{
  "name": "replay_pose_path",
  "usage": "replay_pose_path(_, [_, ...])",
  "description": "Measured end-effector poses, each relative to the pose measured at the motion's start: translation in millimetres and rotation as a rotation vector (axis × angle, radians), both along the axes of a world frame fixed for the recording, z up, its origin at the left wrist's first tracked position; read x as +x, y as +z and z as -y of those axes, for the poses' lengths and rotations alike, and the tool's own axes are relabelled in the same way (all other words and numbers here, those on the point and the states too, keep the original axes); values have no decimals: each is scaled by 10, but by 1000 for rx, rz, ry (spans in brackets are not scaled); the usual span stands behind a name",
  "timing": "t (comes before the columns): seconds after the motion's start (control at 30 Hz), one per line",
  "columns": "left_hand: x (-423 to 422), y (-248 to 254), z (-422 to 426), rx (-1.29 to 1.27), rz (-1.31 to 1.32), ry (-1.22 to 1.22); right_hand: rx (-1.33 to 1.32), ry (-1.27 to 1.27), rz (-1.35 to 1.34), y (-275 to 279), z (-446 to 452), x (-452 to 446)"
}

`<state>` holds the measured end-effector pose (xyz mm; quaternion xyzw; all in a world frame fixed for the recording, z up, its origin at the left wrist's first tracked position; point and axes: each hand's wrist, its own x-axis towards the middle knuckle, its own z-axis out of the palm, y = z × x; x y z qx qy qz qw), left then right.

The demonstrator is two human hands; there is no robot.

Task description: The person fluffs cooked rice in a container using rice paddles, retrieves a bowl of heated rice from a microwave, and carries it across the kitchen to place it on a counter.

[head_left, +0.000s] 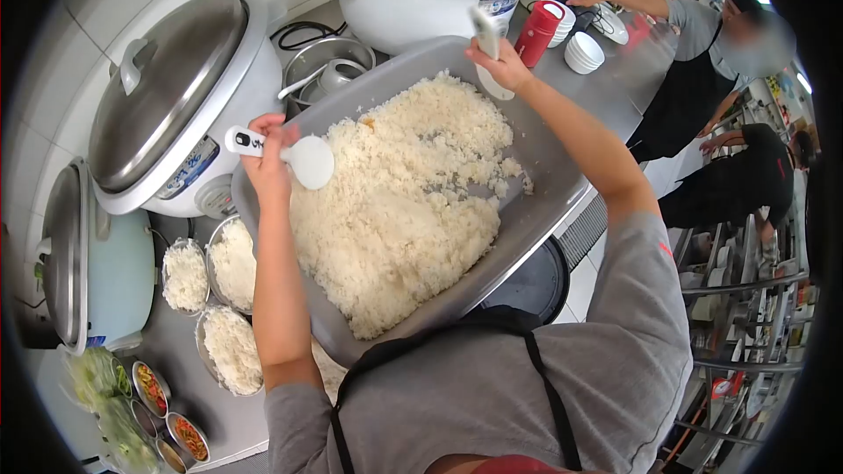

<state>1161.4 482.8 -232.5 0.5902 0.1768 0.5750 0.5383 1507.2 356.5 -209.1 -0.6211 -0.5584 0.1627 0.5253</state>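
Observation:
A large grey tub point(549, 154) holds a wide, loose heap of white rice point(395, 202). My left hand point(270, 154) is closed round the handle of a white rice paddle point(311, 162), whose round blade is over the rice at the tub's left side. At the tub's far right edge, my right hand point(500, 63) grips a second white paddle point(494, 84), its blade pointing down inside the rim.
Lidded rice cookers point(176, 96) stand left and behind. A metal pot point(329, 70) sits behind the tub, bowls of rice point(233, 347) to its left, chopped vegetables point(189, 437) lower left. A red container point(537, 33) and white bowls point(584, 53) are at back right. Two people point(702, 61) stand right.

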Motion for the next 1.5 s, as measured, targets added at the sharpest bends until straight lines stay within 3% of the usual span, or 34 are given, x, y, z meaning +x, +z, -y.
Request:
replay_pose_path(0.07, [-107, -45, -51, -171, 157, -195, -96, -25, -105, -315, -186, 195])
replay_pose_path(0.13, [-105, 52, -3, -169, 93, -137, -210, -3, -348, -460, -469, 164])
replay_pose_path(0.27, [-116, 95, -31, -160, 39, -132, -385, 111, -173, -680, -571, -165])
replay_pose_path(0.33, [-122, 83, -55, -155, 21, -145, -352, 169, -307, -435, -329, -502])
replay_pose_path(0.4, [-79, 71, -33, -151, -12, -145, -280, 211, -587, -534, -186, -916])
replay_pose_path(0.47, [-50, 69, -17, -152, -60, -123, -398, 404, -465, -564, -108, -1365])
replay_pose_path(0.57, [-24, 56, -41, -132, -57, -79, -293, 720, -236, -522, 18, -1655])
replay_pose_path(0.6, [-38, 40, -9, -131, -51, -67, -240, 722, -340, -487, 93, -1676])
replay_pose_path(0.67, [-58, 36, -40, -141, -36, -89, -108, 717, -520, -299, 190, -1552])
replay_pose_path(0.73, [-120, -35, -55, -146, 4, -119, -128, 551, -486, -48, 142, -1156])
replay_pose_path(0.8, [-166, -36, -44, -161, 8, -120, 13, 281, -167, 173, 8, -793])
replay_pose_path(0.87, [-154, -2, -29, -149, -2, -88, -135, 224, 115, 100, -293, -138])
replay_pose_path(0.97, [-134, 23, -34, -133, -18, -24, -108, 114, 136, -307, -524, 71])
replay_pose_path(1.07, [-142, 5, -77, -134, -1, -28, -230, 265, -50, -573, -780, -383])
replay_pose_path(1.17, [-157, 36, -60, -145, -4, -44, -373, 514, -41, -473, -939, -858])
replay_pose_path(1.37, [-157, 96, -96, -159, 45, -38, -318, 669, -435, -499, -963, -1352])
replay_pose_path(1.5, [-92, 43, -109, -123, 19, 12, -199, 864, -283, -461, -713, -1932])
